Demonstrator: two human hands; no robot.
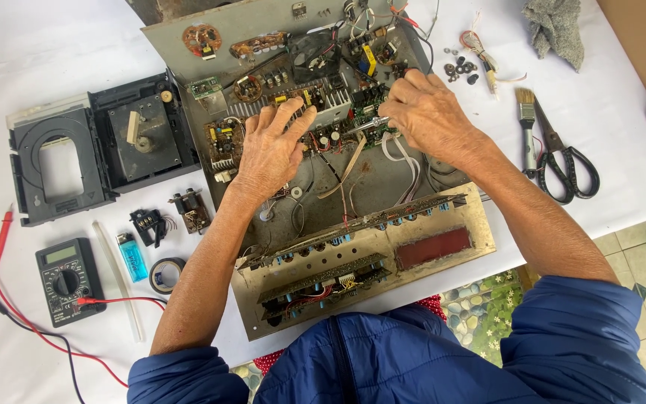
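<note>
Two hands inside open amplifier chassis (pixel 383 176): left hand (pixel 269 150) pressing flat, empty, on circuit boards (pixel 315 112); right hand (pixel 426 112), at three o'clock, pinching slim metal tool (pixel 371 123). Likely slipping, shorting components or snagging ribbon cables (pixel 405 161).

A black disc-drive unit (pixel 76 161) lay at the far left of the white-covered table (pixel 31 45). Below it sat a multimeter (pixel 69 280) with red and black leads, a blue lighter (pixel 132 256) and a tape roll (pixel 164 274). At right lay a brush (pixel 526 123), scissors (pixel 566 161), loose washers (pixel 461 67) and a grey rag (pixel 556 28).
</note>
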